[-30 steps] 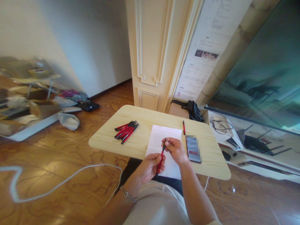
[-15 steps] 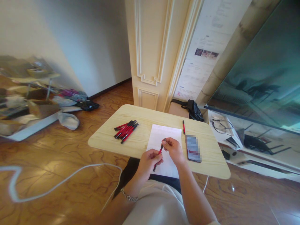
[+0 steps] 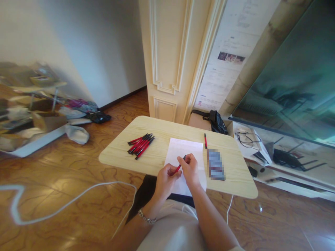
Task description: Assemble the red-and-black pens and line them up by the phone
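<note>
Over a white sheet of paper (image 3: 187, 148), a red and black pen (image 3: 178, 169) is held between both my hands. My left hand (image 3: 166, 177) has its fingers closed around the pen's lower part. At the upper, black end, my right hand (image 3: 189, 167) pinches it between thumb and fingers. The pen slants up to the right, and its lower end is hidden by my left hand. A pile of similar red and black pens (image 3: 141, 146) lies on the table to the left. One single pen (image 3: 205, 141) lies right of the paper.
The pale wooden table (image 3: 117, 157) has rounded corners. A phone (image 3: 216, 164) with a blurred screen lies right of the paper. Behind the table sits a black bag (image 3: 218, 122). A white cable (image 3: 78, 195) runs across the floor at left.
The pen has turned slightly, and its lower tip is now covered by my left hand. My right hand has closed further over the upper end. The paper's lower edge has shifted slightly right.
</note>
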Motion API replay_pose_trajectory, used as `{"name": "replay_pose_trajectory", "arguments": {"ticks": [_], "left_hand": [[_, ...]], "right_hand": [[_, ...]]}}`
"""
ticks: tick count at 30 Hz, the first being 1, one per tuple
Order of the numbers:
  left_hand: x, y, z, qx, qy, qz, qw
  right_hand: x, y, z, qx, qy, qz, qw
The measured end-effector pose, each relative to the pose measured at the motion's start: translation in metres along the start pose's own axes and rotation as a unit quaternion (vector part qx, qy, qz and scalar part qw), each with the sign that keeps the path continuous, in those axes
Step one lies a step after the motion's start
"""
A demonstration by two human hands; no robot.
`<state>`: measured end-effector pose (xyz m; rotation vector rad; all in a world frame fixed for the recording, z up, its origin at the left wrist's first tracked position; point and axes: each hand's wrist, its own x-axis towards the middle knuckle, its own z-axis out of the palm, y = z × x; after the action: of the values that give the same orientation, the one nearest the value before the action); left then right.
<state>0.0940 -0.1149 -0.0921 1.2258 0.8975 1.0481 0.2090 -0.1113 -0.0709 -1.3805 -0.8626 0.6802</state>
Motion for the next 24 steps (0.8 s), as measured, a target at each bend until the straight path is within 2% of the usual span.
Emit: {"name": "replay_pose_trajectory", "arguments": {"ticks": [3, 8, 11, 14, 17, 20, 22, 24], "left_hand": [[0.001, 0.001, 0.001, -0.032, -0.015, -0.031, 0.999], [-0.001, 0.013, 0.002, -0.124, -0.046, -0.114, 0.985], [-0.002, 0.020, 0.002, -0.154, -0.064, -0.135, 0.977], [-0.003, 0.022, 0.002, -0.169, -0.072, -0.155, 0.971], [-0.004, 0.020, 0.003, -0.152, -0.046, -0.140, 0.977], [-0.005, 0.017, 0.004, -0.117, -0.015, -0.104, 0.988], [-0.005, 0.016, 0.004, -0.111, -0.014, -0.099, 0.989], [-0.005, 0.017, 0.004, -0.124, -0.029, -0.114, 0.985]], "right_hand": [[0.000, -0.003, -0.002, 0.008, -0.019, -0.005, 1.000], [0.003, -0.013, -0.014, 0.054, -0.109, 0.038, 0.992], [0.005, -0.020, -0.021, 0.112, -0.125, 0.072, 0.983], [0.007, -0.023, -0.024, 0.127, -0.141, 0.075, 0.979], [0.007, -0.021, -0.022, 0.107, -0.136, 0.054, 0.983], [0.004, -0.015, -0.016, 0.082, -0.094, 0.035, 0.992], [0.002, -0.013, -0.013, 0.070, -0.060, 0.033, 0.995], [0.001, -0.013, -0.012, 0.072, -0.055, 0.039, 0.995]]}}
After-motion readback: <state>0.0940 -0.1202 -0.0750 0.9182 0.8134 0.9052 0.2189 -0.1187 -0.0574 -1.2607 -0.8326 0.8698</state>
